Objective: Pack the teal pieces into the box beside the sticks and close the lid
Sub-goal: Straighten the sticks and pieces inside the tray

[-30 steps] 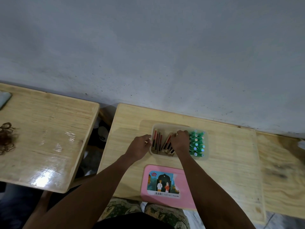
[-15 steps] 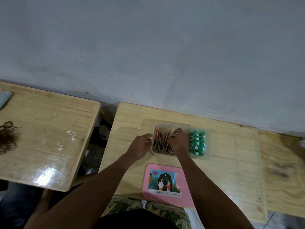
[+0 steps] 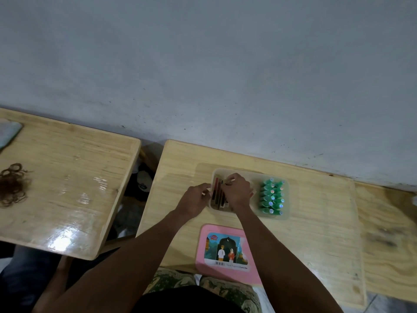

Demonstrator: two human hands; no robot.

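Observation:
A clear plastic box [image 3: 286,216] sits on the middle wooden table. Several teal pieces [image 3: 272,197] stand in two rows in its right half. Red and dark sticks [image 3: 217,193] lie in its left half. My left hand [image 3: 195,199] holds the box's left wall, fingers curled over the rim. My right hand [image 3: 237,190] is inside the box over the sticks, fingertips pinching the tops of some sticks. The pink lid [image 3: 226,253], with a picture label, lies flat on the table in front of the box, at the near edge.
The middle table [image 3: 316,240] reaches a grey wall behind. A second wooden table [image 3: 67,188] stands to the left across a gap, with a pile of brown rubber bands [image 3: 12,185] and a grey object [image 3: 9,134]. Another wooden surface [image 3: 388,233] adjoins on the right.
My right hand has slid leftward inside the box, from next to the teal pieces to the sticks' left part. My left hand stays on the box's left wall.

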